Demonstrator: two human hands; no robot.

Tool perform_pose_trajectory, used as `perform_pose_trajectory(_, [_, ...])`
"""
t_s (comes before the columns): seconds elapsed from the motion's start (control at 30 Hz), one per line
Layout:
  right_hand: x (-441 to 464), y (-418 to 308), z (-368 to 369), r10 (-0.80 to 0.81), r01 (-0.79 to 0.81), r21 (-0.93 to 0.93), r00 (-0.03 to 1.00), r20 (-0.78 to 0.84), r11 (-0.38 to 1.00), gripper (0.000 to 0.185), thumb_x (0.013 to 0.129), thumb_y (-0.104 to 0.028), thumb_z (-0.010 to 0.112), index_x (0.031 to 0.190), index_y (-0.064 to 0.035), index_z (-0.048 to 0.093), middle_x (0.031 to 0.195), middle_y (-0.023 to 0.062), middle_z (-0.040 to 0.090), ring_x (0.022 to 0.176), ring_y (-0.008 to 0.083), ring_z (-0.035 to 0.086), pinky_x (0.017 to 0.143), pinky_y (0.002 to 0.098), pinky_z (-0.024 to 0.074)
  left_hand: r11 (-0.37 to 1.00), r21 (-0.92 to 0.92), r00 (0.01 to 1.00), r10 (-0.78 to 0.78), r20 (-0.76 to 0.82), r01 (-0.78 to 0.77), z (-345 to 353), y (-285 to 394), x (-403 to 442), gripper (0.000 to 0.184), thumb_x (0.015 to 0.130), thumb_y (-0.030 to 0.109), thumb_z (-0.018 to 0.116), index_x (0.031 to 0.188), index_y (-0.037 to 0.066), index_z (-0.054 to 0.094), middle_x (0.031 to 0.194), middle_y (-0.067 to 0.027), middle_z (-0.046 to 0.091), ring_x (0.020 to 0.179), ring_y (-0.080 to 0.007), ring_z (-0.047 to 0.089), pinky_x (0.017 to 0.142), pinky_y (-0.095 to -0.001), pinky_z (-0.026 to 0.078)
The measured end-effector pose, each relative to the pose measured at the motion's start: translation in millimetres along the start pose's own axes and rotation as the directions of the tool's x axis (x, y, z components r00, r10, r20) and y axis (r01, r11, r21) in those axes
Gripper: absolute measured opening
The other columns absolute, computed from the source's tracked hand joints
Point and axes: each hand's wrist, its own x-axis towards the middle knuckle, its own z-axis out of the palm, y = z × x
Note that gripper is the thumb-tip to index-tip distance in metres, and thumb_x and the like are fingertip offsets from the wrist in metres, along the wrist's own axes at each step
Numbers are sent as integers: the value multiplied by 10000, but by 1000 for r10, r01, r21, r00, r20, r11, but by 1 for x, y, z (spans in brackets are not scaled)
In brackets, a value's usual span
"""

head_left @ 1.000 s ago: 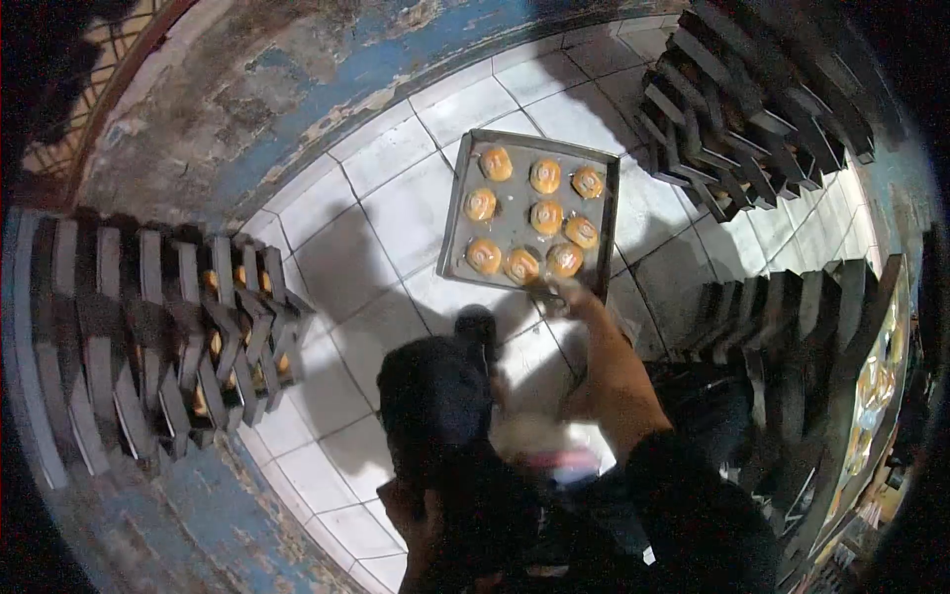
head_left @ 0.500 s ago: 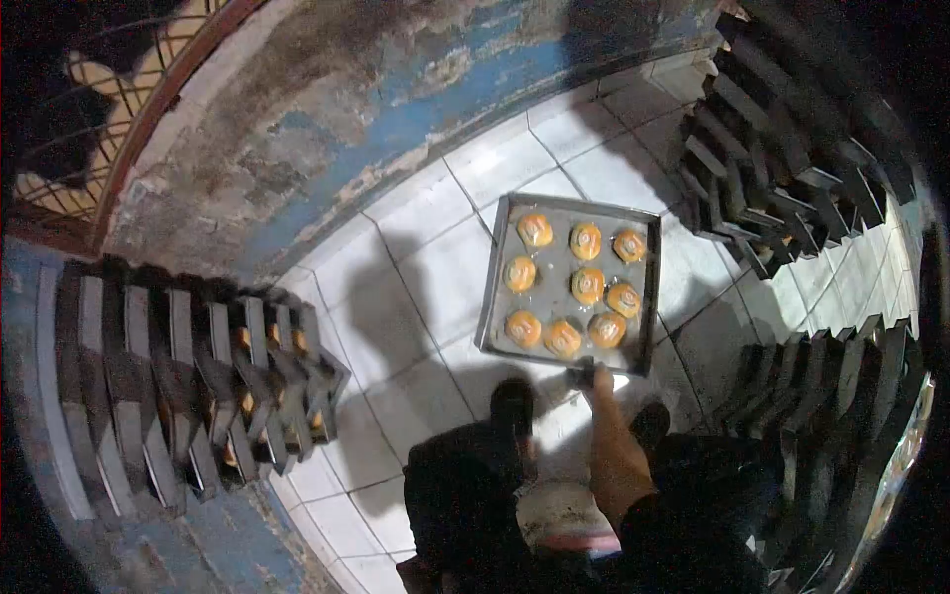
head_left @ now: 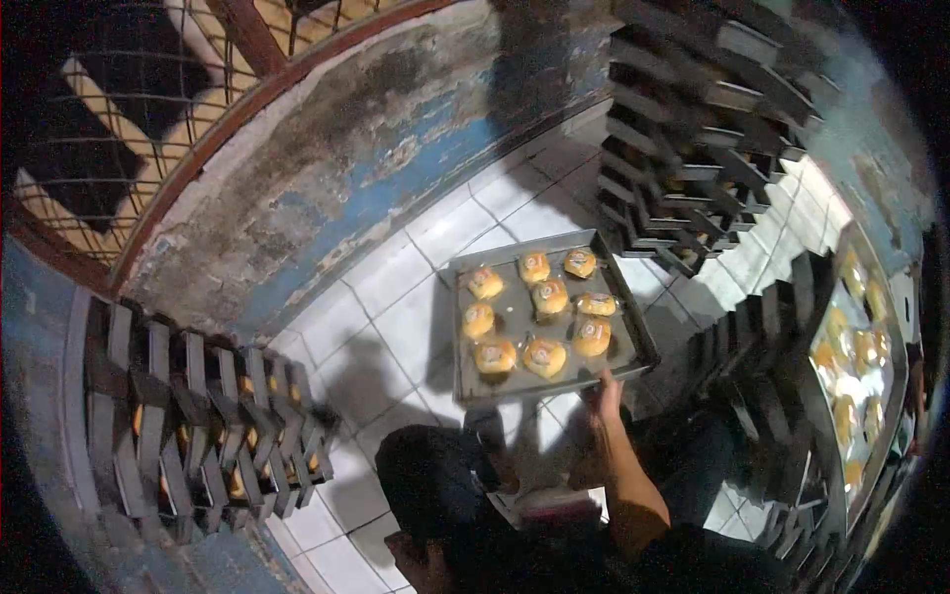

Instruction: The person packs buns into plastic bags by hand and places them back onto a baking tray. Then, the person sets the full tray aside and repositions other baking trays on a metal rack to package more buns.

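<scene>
Head view: one square metal tray (head_left: pixel 529 389), in the middle of the room, above the tiled floor (head_left: pixel 381 287); whether its far edge touched the floor could not be told. Contents: nine golden buns (head_left: pixel 549 297), set apart in three loose rows.

Right hand (head_left: pixel 607 398): at the near edge of the tray, grasping the rim, thumb uppermost; fingers beneath hidden. Left hand (head_left: pixel 424 562): below and left of the tray, beside the person's dark-clothed leg (head_left: pixel 430 485), partly in shadow; whether clenched or loose could not be told.

Left of the tray: one stack of dark trays (head_left: pixel 203 426), buns showing in its gaps. Beyond the tray, to the right: a second, taller stack (head_left: pixel 693 148). Right of the tray: a third stack (head_left: pixel 762 346), with a bun-filled top tray (head_left: pixel 821 386) along its outer side. Beyond the tray, to the left: a peeling blue wall (head_left: pixel 346 188), topped by wire mesh (head_left: pixel 163 148).
</scene>
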Motion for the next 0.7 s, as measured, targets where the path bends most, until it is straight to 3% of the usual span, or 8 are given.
perform_pose_trajectory(0.07, [-83,-76,19,58,-54,-56,996,74,997,361,951,-279,653,1248,-93,564,1167,120,646,968,246,672,739,360,594,969,-211,992,123,-32,-127,7,31,10,522,1005,379,727,1264,23,446,1137,-94,520,1072,-243,522,996,-411,430])
perform_pose_trajectory(0.13, [-142,-136,25,55,-47,-71,991,120,996,293,930,-270,654,1160,-105,579,1104,113,652,958,241,673,723,353,597,979,17,978,203,-49,-202,0,48,34,698,1011,404,727,1469,22,365,1149,-123,544,1116,-236,544,1008,-433,457])
perform_pose_trajectory(0.2, [-187,-184,27,117,-126,54,983,139,991,222,923,-257,648,1072,-107,584,1059,110,655,939,241,676,708,356,612,929,-338,979,190,80,-153,5,65,57,655,1066,264,637,1584,82,279,1379,-122,549,1148,-274,589,1091,-424,463])
perform_pose_trajectory(0.27, [-245,-248,40,119,-133,109,984,132,985,259,900,-185,662,1111,-51,593,996,120,661,899,245,699,790,439,656,826,-513,913,-3,408,233,-12,145,43,727,1086,261,606,1661,115,184,1440,-130,570,1247,-272,595,1102,-432,506])
perform_pose_trajectory(0.37, [-294,-319,16,125,-143,87,974,188,986,238,905,-229,706,1052,-72,603,931,96,659,839,221,691,771,428,646,779,-616,862,225,455,122,-6,194,7,641,1132,304,501,1663,99,204,1487,-161,573,1315,-304,598,1103,-407,529])
perform_pose_trajectory(0.47, [-349,-382,-4,50,-64,71,983,177,995,239,885,-272,752,973,-113,597,908,62,643,854,227,698,715,342,569,779,-607,844,212,492,158,-6,219,-18,800,1053,420,608,1680,131,203,1567,-155,476,1395,-321,520,1154,-458,459])
perform_pose_trajectory(0.6, [-419,-453,-41,-56,50,117,997,47,992,350,852,-348,787,1029,-155,555,992,71,572,874,269,645,797,424,536,779,-604,843,203,498,169,-18,261,-61,962,974,535,716,1697,162,202,1646,-149,379,1475,-339,443,1205,-508,389])
perform_pose_trajectory(0.7, [-436,-489,-77,-332,341,126,939,-85,932,214,893,-323,748,875,-169,601,738,10,546,691,179,603,765,386,536,738,-666,497,620,608,-106,10,310,-115,1218,842,640,806,1696,74,148,1666,-184,326,1486,-354,426,1230,-508,355])
